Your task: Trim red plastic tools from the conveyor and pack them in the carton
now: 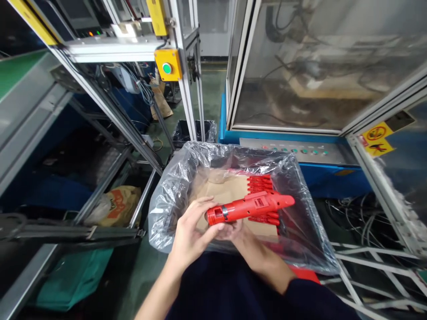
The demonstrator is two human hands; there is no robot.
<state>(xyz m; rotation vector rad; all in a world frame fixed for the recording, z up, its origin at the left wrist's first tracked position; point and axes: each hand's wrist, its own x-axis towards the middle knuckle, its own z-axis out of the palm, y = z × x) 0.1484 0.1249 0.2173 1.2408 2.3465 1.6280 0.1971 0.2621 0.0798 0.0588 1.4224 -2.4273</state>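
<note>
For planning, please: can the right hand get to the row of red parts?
Probably yes: the lined bin is open above, though the red piece at the right hand partly covers the row.

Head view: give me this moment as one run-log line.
left hand: gripping red tubular part | right hand: at its underside | below: clear-plastic-lined bin, slim red parts, brown cardboard
</note>
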